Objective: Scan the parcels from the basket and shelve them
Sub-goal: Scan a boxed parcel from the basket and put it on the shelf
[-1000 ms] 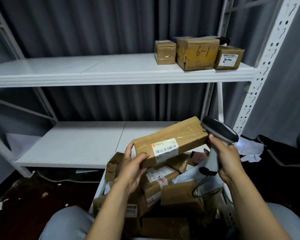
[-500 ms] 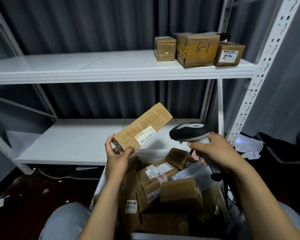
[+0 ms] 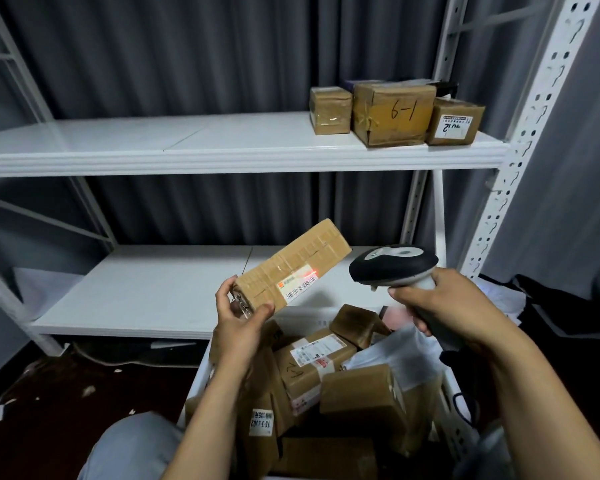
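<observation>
nearest, one white basket (image 3: 199, 379) sits by a grey-trousered knee, heaped with at least six brown taped boxes (image 3: 361, 396) and one white plastic mailer (image 3: 406, 358), all leaning on each other. two hands work just above it. the left hand (image 3: 238, 323) pinches the lower end of one long brown parcel (image 3: 291, 268), thumb on the front face and fingers curled behind, holding it tilted up to the right, clear of the heap. its white barcode label (image 3: 298, 287) faces the camera, with a red line of light at its upper end. the right hand (image 3: 447, 306) is wrapped round the handle of one black and grey scanner (image 3: 392, 265), whose head points left at the parcel, near it but apart. behind stand two white shelves, a lower shelf (image 3: 146, 289) and an upper shelf (image 3: 153, 140). three brown boxes stand side by side at the upper shelf's right end: a small box (image 3: 329, 110), a larger box marked 6-1 (image 3: 392, 114) and a box with a white label (image 3: 456, 121).
</observation>
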### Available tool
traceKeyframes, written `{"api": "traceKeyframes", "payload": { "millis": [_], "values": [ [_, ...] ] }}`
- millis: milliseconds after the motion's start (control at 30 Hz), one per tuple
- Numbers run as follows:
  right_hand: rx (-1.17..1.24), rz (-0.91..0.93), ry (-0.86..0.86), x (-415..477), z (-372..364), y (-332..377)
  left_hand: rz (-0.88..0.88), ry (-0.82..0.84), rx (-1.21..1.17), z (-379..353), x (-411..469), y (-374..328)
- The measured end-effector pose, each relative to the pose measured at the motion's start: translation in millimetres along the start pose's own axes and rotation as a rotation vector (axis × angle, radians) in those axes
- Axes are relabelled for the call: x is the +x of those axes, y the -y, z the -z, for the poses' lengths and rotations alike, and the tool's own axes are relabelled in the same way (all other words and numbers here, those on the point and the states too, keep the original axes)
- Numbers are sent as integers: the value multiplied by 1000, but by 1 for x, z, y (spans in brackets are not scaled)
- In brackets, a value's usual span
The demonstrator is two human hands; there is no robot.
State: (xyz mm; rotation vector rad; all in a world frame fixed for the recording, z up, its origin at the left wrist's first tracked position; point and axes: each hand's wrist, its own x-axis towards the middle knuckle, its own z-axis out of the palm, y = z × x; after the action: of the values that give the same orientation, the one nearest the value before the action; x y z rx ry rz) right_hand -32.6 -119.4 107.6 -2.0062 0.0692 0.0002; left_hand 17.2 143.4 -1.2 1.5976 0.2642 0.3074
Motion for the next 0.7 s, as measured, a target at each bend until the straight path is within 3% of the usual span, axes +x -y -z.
{"api": "traceKeyframes", "payload": {
  "millis": [433,700],
  "values": [
    [65,-9,-73,0,1,5,-21,11,-115,-5,-6,-14],
    [184,124,-158,14,9,32,16,-39,-340,-15,-1,-62]
  ]
}}
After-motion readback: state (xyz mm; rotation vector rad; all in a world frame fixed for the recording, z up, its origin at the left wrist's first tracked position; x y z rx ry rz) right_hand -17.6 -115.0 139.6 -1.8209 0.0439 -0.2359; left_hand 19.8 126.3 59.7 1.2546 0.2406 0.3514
